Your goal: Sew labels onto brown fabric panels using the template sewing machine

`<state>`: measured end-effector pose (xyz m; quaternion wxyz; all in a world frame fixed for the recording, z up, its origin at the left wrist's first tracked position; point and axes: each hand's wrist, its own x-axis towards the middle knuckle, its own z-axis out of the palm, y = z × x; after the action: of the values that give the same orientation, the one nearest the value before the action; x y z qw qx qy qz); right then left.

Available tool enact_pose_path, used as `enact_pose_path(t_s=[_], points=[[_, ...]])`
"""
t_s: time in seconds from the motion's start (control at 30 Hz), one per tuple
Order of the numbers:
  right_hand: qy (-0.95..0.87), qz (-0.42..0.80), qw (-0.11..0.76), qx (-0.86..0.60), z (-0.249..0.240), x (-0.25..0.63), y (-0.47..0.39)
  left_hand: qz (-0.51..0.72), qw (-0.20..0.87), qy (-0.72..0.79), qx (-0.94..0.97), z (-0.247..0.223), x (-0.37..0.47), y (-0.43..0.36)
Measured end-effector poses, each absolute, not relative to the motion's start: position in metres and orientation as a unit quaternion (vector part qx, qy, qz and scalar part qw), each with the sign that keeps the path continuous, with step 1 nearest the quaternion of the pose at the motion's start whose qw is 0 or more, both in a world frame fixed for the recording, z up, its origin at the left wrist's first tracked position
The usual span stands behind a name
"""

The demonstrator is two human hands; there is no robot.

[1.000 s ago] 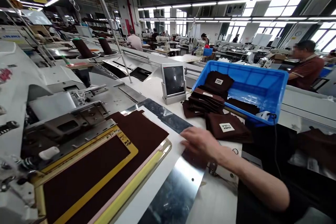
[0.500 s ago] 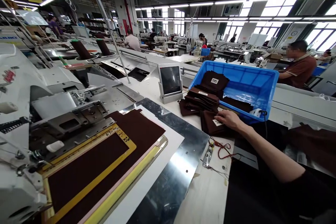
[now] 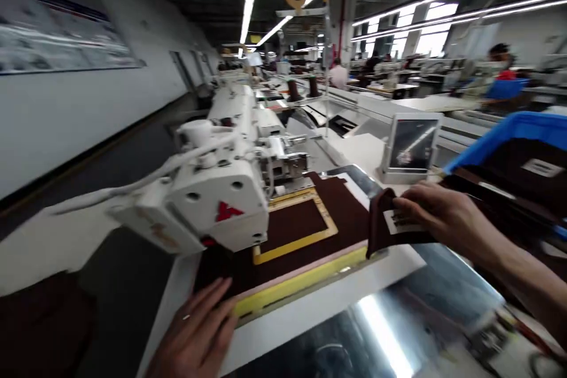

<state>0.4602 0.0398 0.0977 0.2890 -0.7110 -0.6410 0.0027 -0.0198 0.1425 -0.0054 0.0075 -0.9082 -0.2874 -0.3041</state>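
A pale work table (image 3: pixel 363 152) stretches beyond the right hand (image 3: pixel 447 212), with a small screen (image 3: pixel 411 147) standing on it just behind that hand and a blue bin (image 3: pixel 522 125) farther to the hand's right. On the near side of the hands lies a shiny metal plate (image 3: pixel 328 357). A white sheet (image 3: pixel 319 301) rests on the plate, running under the left hand (image 3: pixel 199 331). A blurred metal tool (image 3: pixel 491 333) lies below the right forearm.
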Motion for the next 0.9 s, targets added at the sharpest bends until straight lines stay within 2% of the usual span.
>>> enact_pose_path(t_s=[0.13,0.33,0.63,0.9], points=[[-0.718,0.056,0.18,-0.67,0.082,0.393,0.145,-0.202,0.017,-0.288,-0.936,0.002,0.0,0.146],[-0.737,0.069,0.103,-0.664,0.044,0.331,0.234,-0.181,-0.014,-0.306,-0.934,0.009,0.03,0.164],[-0.766,0.044,0.075,-0.637,0.019,0.311,0.232,-0.159,-0.017,-0.301,-0.94,0.008,0.038,0.167],[-0.857,0.033,0.125,-0.5,0.024,0.301,0.211,-0.123,-0.014,-0.311,-0.942,0.002,0.038,0.175]])
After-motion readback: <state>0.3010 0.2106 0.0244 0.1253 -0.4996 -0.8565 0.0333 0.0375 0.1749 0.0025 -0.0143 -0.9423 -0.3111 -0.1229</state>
